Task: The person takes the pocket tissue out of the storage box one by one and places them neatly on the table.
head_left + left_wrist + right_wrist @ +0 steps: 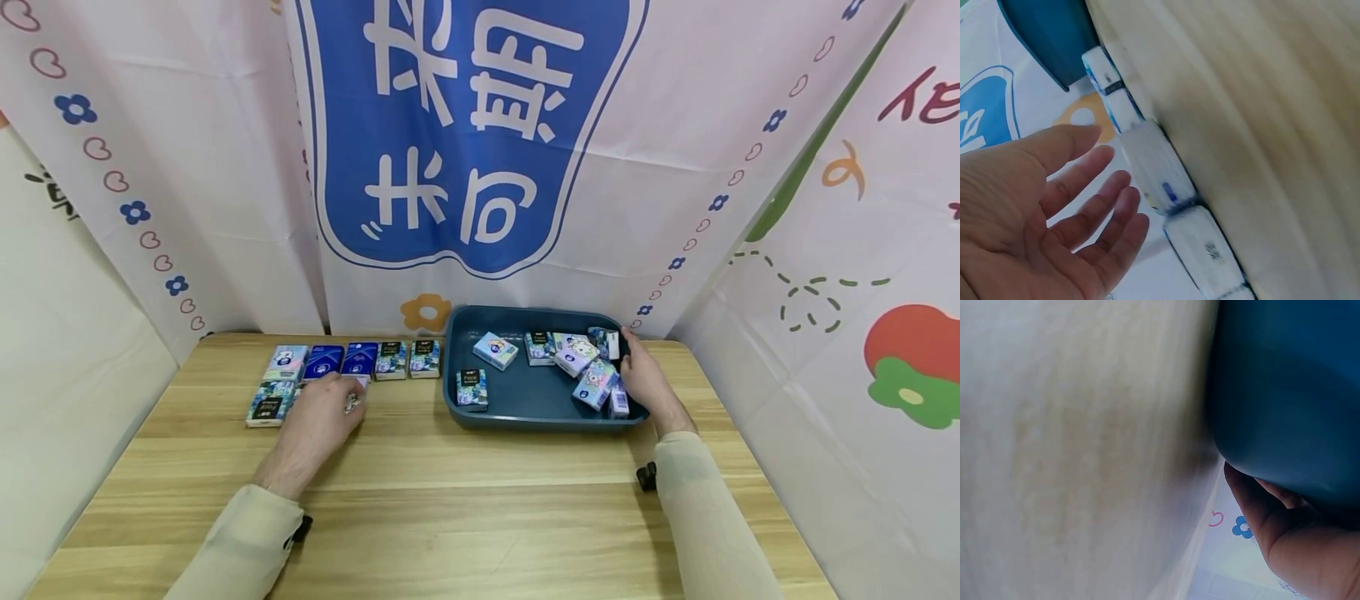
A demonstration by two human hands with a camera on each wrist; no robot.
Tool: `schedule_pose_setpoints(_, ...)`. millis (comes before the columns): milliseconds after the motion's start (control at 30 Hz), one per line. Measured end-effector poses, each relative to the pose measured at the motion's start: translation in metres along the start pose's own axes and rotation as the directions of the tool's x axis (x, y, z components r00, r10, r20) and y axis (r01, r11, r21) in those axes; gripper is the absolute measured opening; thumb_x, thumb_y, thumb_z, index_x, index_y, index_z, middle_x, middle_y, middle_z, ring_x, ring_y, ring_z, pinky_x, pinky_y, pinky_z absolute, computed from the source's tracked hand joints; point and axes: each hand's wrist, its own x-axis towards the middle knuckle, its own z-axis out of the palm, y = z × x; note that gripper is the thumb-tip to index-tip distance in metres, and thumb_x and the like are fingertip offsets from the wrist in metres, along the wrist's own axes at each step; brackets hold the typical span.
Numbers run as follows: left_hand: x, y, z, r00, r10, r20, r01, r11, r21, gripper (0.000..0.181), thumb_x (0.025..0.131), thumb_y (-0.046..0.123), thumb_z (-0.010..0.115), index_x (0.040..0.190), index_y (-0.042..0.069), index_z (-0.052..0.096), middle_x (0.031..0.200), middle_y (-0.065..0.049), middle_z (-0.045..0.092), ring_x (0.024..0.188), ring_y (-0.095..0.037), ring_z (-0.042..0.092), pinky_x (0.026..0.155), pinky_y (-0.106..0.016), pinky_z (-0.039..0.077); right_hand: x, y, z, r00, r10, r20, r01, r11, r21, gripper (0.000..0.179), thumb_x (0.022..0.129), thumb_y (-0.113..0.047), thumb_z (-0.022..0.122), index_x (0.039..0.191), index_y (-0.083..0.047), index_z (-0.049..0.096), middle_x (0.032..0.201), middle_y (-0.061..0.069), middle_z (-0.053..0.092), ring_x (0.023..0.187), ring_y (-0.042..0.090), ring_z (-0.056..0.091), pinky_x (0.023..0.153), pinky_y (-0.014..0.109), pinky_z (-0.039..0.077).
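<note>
My left hand [318, 421], fingers loosely bent, is over the front row of small tissue packs. In the left wrist view its fingertips are right beside a white-sided tissue pack [1157, 162]; the palm holds nothing. The hand partly hides that front row; a floral pack [270, 402] shows at its left end. Behind are a light blue cartoon pack [286, 362], two dark blue packs [324, 362] and two black-labelled floral packs [391, 360]. My right hand [648, 383] grips the right end of a dark teal plastic bin [525, 392], its lower fingers hidden.
Inside the bin lie several loose tissue packs, mostly heaped at the right, with one floral pack [472, 389] at the front left. A printed cloth [480, 287] hangs behind the wooden table [480, 508]. A white printed wall covering [825, 375] stands at the right.
</note>
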Motion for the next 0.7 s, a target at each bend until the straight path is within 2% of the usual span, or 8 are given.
schedule_pose_setpoints(133,0.003,0.013,-0.002,1.0,-0.001,-0.014,0.0,0.999,-0.052,0.019,0.109,0.011,0.08,0.122,-0.002,0.085,0.128,-0.029,0.082,0.111,-0.046,0.081,0.098,-0.065,0.069,0.0,0.0,0.0,1.0,0.001,-0.003,-0.001,1.0,-0.001,0.07,0.123,-0.007,0.032,0.188,-0.005,0.01,0.193,0.033,0.015,0.179,0.057,0.024,0.148,0.07,0.023)
schedule_pose_setpoints(333,0.012,0.039,-0.001,0.999,0.027,-0.028,-0.03,0.994,-0.108,0.02,0.109,0.009,0.079,0.125,-0.001,0.084,0.13,-0.026,0.082,0.112,-0.043,0.08,0.102,-0.063,0.069,0.0,0.0,0.001,1.0,-0.007,-0.006,0.007,1.0,-0.004,0.07,0.122,-0.007,0.032,0.188,-0.005,0.009,0.193,0.033,0.015,0.179,0.057,0.024,0.148,0.07,0.023)
schedule_pose_setpoints(433,0.018,0.053,0.001,0.999,0.04,-0.035,-0.044,0.991,-0.124,0.019,0.109,0.009,0.079,0.125,0.0,0.085,0.132,-0.024,0.083,0.121,-0.045,0.08,0.107,-0.064,0.068,0.0,0.001,0.001,1.0,-0.008,-0.005,0.008,1.0,-0.001,0.07,0.122,-0.007,0.032,0.188,-0.005,0.009,0.194,0.033,0.014,0.179,0.056,0.023,0.148,0.07,0.022)
schedule_pose_setpoints(700,0.032,0.091,0.013,0.998,0.052,-0.036,-0.058,0.981,-0.185,0.018,0.111,0.011,0.078,0.126,0.004,0.084,0.135,-0.018,0.082,0.122,-0.038,0.081,0.107,-0.057,0.07,0.002,0.002,0.001,1.0,-0.006,0.0,0.006,1.0,-0.011,0.071,0.122,-0.007,0.032,0.189,-0.006,0.008,0.194,0.032,0.014,0.179,0.057,0.024,0.147,0.071,0.023)
